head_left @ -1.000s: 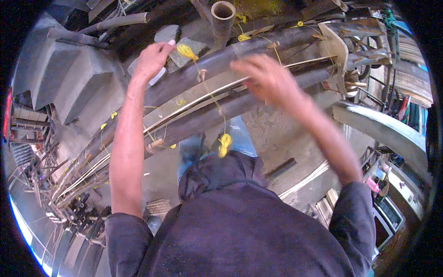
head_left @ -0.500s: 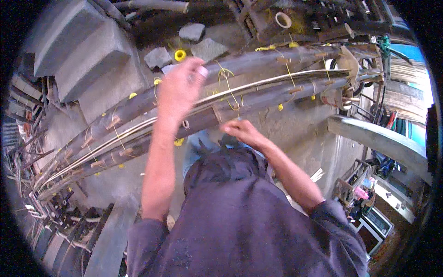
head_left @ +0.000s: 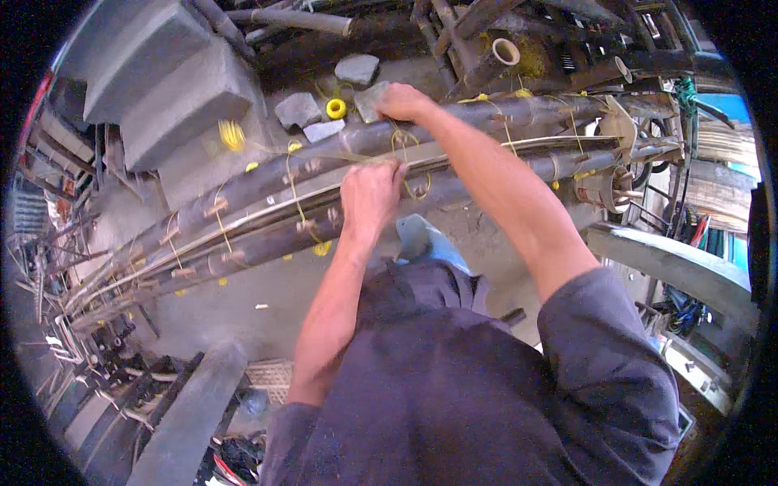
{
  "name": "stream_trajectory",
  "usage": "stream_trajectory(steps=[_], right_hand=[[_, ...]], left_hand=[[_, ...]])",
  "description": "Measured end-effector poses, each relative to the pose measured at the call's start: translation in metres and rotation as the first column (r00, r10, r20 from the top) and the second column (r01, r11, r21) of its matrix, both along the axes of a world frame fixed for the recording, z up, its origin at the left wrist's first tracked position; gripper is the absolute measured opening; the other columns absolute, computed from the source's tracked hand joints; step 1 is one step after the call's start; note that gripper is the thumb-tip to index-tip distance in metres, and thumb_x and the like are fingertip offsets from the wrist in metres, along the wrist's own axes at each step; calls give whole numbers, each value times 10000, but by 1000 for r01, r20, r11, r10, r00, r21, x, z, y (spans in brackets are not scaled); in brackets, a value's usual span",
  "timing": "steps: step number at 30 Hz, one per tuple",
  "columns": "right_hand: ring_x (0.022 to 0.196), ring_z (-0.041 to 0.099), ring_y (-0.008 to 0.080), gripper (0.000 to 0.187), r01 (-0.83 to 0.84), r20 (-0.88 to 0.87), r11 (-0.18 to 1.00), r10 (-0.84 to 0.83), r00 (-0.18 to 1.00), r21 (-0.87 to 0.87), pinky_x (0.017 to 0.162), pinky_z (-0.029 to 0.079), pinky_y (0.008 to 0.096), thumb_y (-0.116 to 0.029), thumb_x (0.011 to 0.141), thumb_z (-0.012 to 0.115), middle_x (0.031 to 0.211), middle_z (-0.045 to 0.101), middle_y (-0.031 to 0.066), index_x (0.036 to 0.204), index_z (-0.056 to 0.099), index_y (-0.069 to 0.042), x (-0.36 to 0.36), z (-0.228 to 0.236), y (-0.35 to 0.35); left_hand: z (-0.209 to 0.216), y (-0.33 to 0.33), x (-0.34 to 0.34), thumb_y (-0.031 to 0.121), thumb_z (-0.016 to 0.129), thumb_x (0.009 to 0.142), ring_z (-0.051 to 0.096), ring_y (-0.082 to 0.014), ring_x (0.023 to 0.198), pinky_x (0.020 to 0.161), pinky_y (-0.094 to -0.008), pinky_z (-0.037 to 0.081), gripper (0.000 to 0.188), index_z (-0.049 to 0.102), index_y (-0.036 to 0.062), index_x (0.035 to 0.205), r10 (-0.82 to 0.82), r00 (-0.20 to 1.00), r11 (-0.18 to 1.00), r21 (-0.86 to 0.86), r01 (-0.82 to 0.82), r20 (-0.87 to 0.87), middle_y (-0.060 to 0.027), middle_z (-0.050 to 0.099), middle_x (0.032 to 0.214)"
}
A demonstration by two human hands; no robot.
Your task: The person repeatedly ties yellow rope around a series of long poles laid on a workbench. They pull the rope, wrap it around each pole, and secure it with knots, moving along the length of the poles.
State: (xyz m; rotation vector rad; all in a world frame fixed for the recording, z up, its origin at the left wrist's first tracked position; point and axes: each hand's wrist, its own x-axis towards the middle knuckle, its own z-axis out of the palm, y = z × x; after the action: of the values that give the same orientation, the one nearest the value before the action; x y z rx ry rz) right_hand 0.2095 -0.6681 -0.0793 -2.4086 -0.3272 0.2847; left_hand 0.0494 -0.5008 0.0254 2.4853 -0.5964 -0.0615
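Two long dark poles (head_left: 478, 120), probably bamboo, run side by side across the view, with pale thin strips (head_left: 267, 198) lengthwise between them. Yellow cord loops (head_left: 293, 194) and small wooden pegs (head_left: 217, 207) sit along both. My left hand (head_left: 371, 193) is closed over the strips, on a yellow cord that stretches left to a blurred yellow bundle (head_left: 232, 136) in the air. Reaching past the far pole, my right hand (head_left: 403, 103) has curled fingers; what they hold, if anything, is hidden. A loose cord loop (head_left: 405, 142) hangs just below it.
Beyond the far pole lie several grey stones (head_left: 298, 110) and a yellow ring-shaped roll (head_left: 335, 108). Concrete steps (head_left: 190, 97) rise at the far left. More poles (head_left: 300, 21) lie behind. A concrete beam (head_left: 673, 257) is on the right, a grey slab (head_left: 190, 413) at lower left.
My right hand has moved from the near pole to beyond the far one. The left hand has come back and right, down to the strips. A yellow bundle now swings out at left.
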Motion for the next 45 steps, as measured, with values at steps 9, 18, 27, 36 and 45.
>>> stream_trajectory(steps=[9,18,27,36,45], right_hand=[[746,668,304,236,-425,-15,884,436,900,194,661,523,440,-261,891,554,735,650,119,796,598,-49,-239,65,44],[774,669,316,137,-456,-14,873,465,885,172,687,552,451,-191,786,570,776,663,96,779,647,-78,-250,55,58],[790,675,290,121,-263,234,927,328,915,-268,665,536,398,-182,828,620,804,669,82,933,659,-135,-130,114,-62],[809,664,309,118,164,293,918,-55,955,-362,692,522,384,-111,827,678,873,677,114,936,683,-63,-160,165,-34],[801,639,342,126,62,189,711,102,977,-700,684,514,418,-109,855,594,853,645,124,961,658,-85,-151,181,21]], left_hand=[[2,11,7,298,567,945,667,-219,774,725,-348,494,276,682,47,949,146,915,886,-362,-290,-377,-98,698,819],[-70,-5,146,306,538,915,392,-116,481,459,-331,333,315,526,65,713,101,601,668,-393,-631,-793,10,454,593],[-53,85,197,514,480,950,662,-192,943,888,-357,480,548,641,36,1162,63,910,989,-100,-113,-410,-103,704,1058],[22,252,95,264,527,996,628,-132,912,849,-276,491,310,646,-9,1083,70,898,806,-505,-308,-435,-65,686,991],[37,303,71,168,524,989,613,-131,903,861,-277,477,212,643,4,1053,48,921,752,-593,-288,-386,-58,671,975]])
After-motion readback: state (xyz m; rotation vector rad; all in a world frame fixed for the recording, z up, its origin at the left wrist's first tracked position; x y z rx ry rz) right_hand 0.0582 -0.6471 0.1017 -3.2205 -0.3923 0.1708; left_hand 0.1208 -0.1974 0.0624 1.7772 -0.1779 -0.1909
